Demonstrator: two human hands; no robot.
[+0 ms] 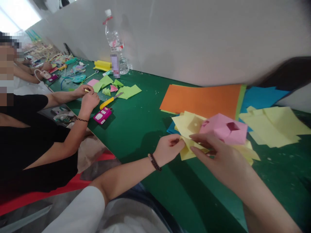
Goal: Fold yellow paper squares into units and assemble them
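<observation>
Head cam view: long green work table (136, 142) running off to the upper left, with a person in a black shirt (31, 145) working along the near edge, their hands (88, 100) close together around something small and yellow. Past them sit a plastic bottle (113, 35), green paper scraps (126, 91), a yellow craft knife (107, 103) and a pink box (102, 115). Right side of the table has a big orange card (201, 100), a blue card (264, 98) and loose pale yellow sheets (274, 124).

Main thing is the pink folded paper (224, 128) sitting on yellow paper (188, 126), long way running roughly left to right, just up and right of the hands. Right hand (216, 158) is the closer one, fingers curled over its lower edge. Left hand (168, 149) pinches the yellow paper's edge, beaded bracelet (154, 161) on the wrist. Fingers hide the actual folds, so can't tell how the layers join. Far table end is too cluttered to make out.
</observation>
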